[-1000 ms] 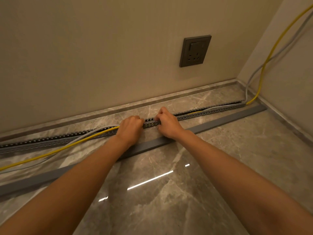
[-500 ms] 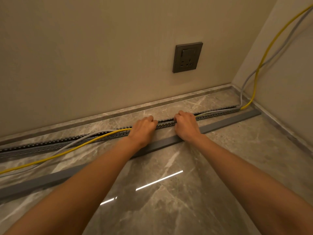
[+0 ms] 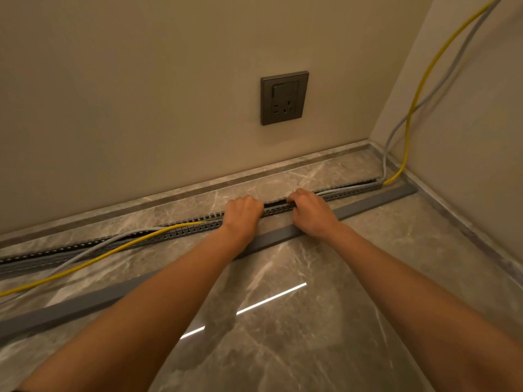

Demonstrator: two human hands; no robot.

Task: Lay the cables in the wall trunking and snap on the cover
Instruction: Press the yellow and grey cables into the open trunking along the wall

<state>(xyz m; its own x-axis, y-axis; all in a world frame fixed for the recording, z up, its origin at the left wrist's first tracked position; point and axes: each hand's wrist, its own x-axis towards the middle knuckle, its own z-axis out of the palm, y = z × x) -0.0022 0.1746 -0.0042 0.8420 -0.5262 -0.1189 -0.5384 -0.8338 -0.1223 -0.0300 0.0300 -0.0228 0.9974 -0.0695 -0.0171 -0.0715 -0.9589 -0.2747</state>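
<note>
A slotted grey trunking (image 3: 277, 209) lies on the marble floor along the wall base. A yellow cable (image 3: 113, 251) and a grey cable (image 3: 93, 246) run in it from the right corner. Left of my hands both cables rise out of the channel and trail over the floor. My left hand (image 3: 243, 215) and my right hand (image 3: 310, 212) rest on the trunking side by side. Their fingers curl over its top onto the cables, and the fingertips are hidden. The long grey cover (image 3: 368, 205) lies loose on the floor just in front, under both wrists.
A dark wall socket (image 3: 284, 97) sits above the trunking. In the right corner the yellow cable (image 3: 418, 91) and the grey cable (image 3: 396, 128) climb the side wall. A stone skirting (image 3: 169, 195) runs along the wall base. A light strip reflects on the glossy floor (image 3: 268, 302).
Both hands have slid to the right along the trunking, toward the corner. The yellow cable now enters the channel a little short of my left hand. The view has swung right.
</note>
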